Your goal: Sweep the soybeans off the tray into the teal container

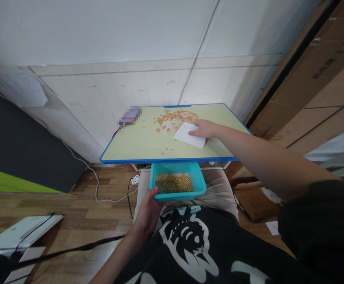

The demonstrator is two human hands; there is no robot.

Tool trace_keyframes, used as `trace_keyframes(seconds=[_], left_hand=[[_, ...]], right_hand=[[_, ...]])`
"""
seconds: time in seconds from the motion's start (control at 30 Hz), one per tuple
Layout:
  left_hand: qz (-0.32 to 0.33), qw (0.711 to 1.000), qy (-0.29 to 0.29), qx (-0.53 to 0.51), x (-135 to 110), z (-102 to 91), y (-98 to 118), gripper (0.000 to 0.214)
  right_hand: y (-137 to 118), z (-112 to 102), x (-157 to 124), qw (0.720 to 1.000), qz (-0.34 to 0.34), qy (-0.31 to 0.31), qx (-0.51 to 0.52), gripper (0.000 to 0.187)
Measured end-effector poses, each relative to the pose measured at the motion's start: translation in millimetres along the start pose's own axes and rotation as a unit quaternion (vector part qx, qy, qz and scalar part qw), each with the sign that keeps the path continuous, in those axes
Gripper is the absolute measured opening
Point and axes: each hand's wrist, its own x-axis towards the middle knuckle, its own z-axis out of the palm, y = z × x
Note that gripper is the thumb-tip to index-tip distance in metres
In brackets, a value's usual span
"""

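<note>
My right hand (pixel 205 129) is closed on a flat white card (pixel 187 135), held low over the tabletop. Just beyond the card lies a spread of yellow kernels (pixel 168 117), perhaps corn or soybeans, mixed with pale grains (pixel 172 127). A few stray kernels sit near the front edge. Below that edge, over my lap, a turquoise plastic tray (pixel 177 196) holds a layer of similar kernels (pixel 174 183). My left hand (pixel 149 207) grips the tray's near left corner, thumb over the rim and the other fingers underneath, mostly hidden.
The small table (pixel 124 148) has a pale yellow top with blue edging and stands against a white wall. A blurred purplish object (pixel 130 115) with a red cable (pixel 117 131) lies at its left. Cardboard boxes (pixel 290 94) rise on the right. White cords (pixel 96 185) trail across the floor.
</note>
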Motion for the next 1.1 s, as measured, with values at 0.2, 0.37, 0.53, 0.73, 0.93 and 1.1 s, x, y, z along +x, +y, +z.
trace_keyframes(seconds=[0.2,0.37,0.53,0.73,0.93,1.1], left_hand=[[-0.003,0.999,0.033,-0.022,5.2,-10.4,8.6,0.053],[0.002,0.998,0.054,-0.012,7.1,-16.0,15.6,0.055],[0.003,0.999,0.046,-0.006,9.3,-21.9,23.9,0.054],[-0.011,0.998,0.065,0.016,10.6,-25.1,31.9,0.048],[-0.015,0.998,0.054,0.026,8.8,-21.8,35.3,0.048],[-0.017,0.998,0.053,0.026,7.7,-19.8,36.2,0.047]], right_hand=[[-20.5,2.6,4.5,0.999,-0.010,-0.032,-0.027,0.053],[-36.1,3.1,-0.1,0.999,-0.015,-0.033,-0.037,0.051],[-47.7,4.5,-3.5,0.998,-0.033,-0.030,-0.054,0.056],[-62.0,8.4,-3.9,0.996,-0.070,-0.027,-0.047,0.057],[-73.4,8.3,-10.9,0.995,-0.079,-0.039,-0.052,0.060],[-83.6,6.7,-18.4,0.993,-0.089,-0.048,-0.062,0.061]])
